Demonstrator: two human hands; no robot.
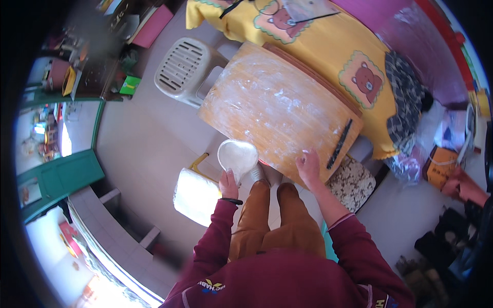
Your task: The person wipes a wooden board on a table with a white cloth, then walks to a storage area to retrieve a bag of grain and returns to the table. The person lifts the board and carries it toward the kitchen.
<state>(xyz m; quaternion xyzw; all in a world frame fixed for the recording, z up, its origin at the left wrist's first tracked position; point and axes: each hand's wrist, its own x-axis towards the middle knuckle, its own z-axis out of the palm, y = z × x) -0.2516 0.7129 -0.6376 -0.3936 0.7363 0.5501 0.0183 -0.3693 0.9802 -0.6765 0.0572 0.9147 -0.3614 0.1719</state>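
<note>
My left hand grips a white scoop, its wide bowl turned up. The pale inside may hold flour, but I cannot tell how much. Over the near right part of a wooden board is my right hand, with its fingers curled together. Whether anything is pinched in them is too small to see. White powder, likely flour, lies smeared across the board, thickest in its middle and far part. A dark narrow strip lies along the board's right end, to the right of my right hand.
A beige plastic stool stands left of the board, and a foil-like covered seat left of my legs. A speckled seat is at the right. Beyond runs a yellow bear-print cloth. Another person's hand is near an orange box.
</note>
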